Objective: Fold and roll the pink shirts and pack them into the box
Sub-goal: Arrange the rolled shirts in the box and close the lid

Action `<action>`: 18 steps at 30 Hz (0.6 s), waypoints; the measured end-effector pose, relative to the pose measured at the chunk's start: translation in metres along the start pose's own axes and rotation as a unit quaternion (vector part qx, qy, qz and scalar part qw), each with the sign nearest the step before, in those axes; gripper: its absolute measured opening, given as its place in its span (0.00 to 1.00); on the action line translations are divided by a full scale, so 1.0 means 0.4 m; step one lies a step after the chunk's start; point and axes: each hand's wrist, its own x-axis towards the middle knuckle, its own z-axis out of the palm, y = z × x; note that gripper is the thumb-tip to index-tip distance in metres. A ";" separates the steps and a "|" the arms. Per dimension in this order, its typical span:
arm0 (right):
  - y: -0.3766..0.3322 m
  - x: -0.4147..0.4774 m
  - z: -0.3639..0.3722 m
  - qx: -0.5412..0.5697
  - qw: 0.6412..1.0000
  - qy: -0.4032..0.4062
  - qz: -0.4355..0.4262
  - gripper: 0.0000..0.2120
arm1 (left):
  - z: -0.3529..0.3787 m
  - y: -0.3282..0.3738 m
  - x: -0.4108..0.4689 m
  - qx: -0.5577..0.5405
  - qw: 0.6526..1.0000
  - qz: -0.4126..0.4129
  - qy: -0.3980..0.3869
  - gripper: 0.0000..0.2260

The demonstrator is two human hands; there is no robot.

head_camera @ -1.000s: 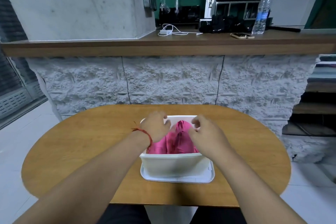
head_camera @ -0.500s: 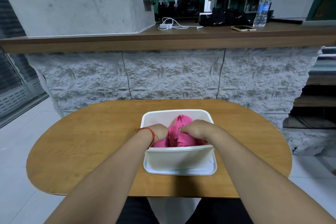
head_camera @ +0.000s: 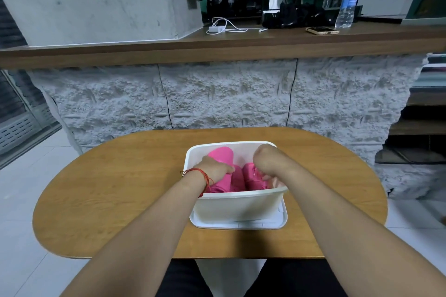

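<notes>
1. Both hands are down inside the white box (head_camera: 237,202). It sits on the wooden table (head_camera: 115,190) right in front of the person, on top of a flat white lid (head_camera: 241,224).
2. The pink shirts (head_camera: 237,177) are in the box, rolled up, directly under the hands.
3. The left hand (head_camera: 214,169) lies on top of the left roll (head_camera: 221,155). Its fingers look fairly straight, pointing across toward the other hand and pressing on the fabric. The far end of that roll sticks out past the knuckles, toward the far wall of the box.
4. The right hand (head_camera: 265,160) is bent hard at the wrist over the right roll (head_camera: 252,172), fingers aimed down and back toward the person. A few fingertips (head_camera: 272,179) peek out between that roll and the near right corner of the box. The rest is hidden behind the wrist, so no way to tell if it's grabbing the fabric or just pushing it.
5. The hands are near each other but not touching, with a strip of pink showing between them.
6. There's a red string bracelet (head_camera: 201,175) on the left wrist.
7. Way beyond the hands is a wooden counter (head_camera: 144,52). It has a white charger (head_camera: 216,29) past the left hand, and a phone (head_camera: 322,30) and a water bottle (head_camera: 347,2) past the right one.
</notes>
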 end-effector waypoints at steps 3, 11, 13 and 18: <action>-0.009 -0.002 0.010 -0.242 0.970 -0.021 -0.013 0.06 | 0.014 -0.012 0.004 0.084 0.996 0.020 0.010 0.39; -0.019 0.047 0.068 -0.400 0.899 -0.173 -0.034 0.17 | 0.033 -0.024 0.003 0.228 0.974 -0.007 0.007 0.43; -0.022 0.054 0.069 -0.424 0.888 -0.171 -0.041 0.16 | 0.039 -0.024 0.003 0.220 0.975 -0.006 -0.002 0.41; -0.039 0.066 0.084 -0.486 0.863 -0.135 -0.032 0.15 | 0.040 -0.017 -0.009 0.222 0.975 -0.004 -0.006 0.37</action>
